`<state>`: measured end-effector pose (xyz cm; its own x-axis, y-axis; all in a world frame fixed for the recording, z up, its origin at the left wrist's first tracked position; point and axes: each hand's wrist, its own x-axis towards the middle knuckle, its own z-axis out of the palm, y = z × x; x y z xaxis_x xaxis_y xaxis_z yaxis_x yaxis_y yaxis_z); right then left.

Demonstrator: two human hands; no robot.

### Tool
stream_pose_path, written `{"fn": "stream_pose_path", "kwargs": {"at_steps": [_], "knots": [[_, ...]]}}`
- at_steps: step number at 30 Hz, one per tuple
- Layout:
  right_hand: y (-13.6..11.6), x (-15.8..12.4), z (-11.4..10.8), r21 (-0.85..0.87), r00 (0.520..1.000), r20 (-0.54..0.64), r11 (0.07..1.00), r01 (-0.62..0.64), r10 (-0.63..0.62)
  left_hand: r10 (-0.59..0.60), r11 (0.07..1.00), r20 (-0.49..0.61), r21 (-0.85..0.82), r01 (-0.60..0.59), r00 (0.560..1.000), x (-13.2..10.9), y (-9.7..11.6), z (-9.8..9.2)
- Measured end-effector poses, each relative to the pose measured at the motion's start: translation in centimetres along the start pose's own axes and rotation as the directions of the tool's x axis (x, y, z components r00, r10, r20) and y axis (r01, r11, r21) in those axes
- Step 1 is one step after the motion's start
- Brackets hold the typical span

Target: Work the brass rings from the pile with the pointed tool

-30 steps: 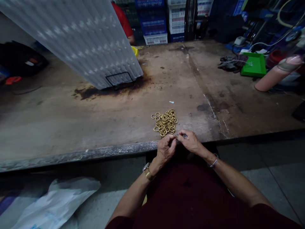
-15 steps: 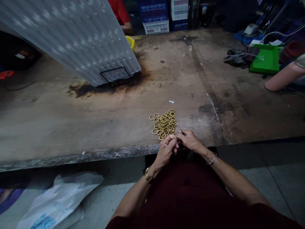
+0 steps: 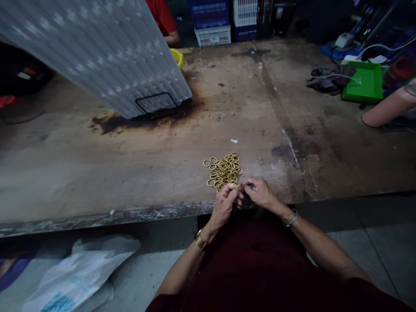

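Note:
My left hand is closed at the table's front edge, pinching one brass-coloured ring between thumb and fingers. Just to its right, my right hand is closed around a small dark pointed tool; most of it is hidden by the fingers, so its kind is unclear. The fingertips of both hands are close together with a small gap between. A pile of brass-coloured rings lies on the wooden table right beyond my left hand.
A tall bundle of clear ribbed plastic leans in a black wire stand at the left. Farther right are a green tray, grey gloves and a pink cylinder. Someone's red sleeve shows behind. A white bag lies below.
My right hand has drawn slightly away from my left, and the dark tool's tip has turned. The ring in my left hand now shows between the hands.

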<state>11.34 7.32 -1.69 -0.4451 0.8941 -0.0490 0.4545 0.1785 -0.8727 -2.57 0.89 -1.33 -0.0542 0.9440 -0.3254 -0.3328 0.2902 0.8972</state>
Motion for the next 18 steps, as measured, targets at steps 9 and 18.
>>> {"fn": "stream_pose_path", "kwargs": {"at_steps": [9,18], "knots": [[-0.03,-0.16,0.13,-0.274,0.986,0.137,0.954,0.126,-0.091,0.09,0.983,0.001,0.16,-0.089,0.996,0.35,0.21,0.02],[0.57,0.04,0.06,-0.343,0.977,0.183,0.924,0.171,-0.112,0.208,0.942,0.046,0.259,-0.212,0.977,0.55,0.1,0.01]]}}
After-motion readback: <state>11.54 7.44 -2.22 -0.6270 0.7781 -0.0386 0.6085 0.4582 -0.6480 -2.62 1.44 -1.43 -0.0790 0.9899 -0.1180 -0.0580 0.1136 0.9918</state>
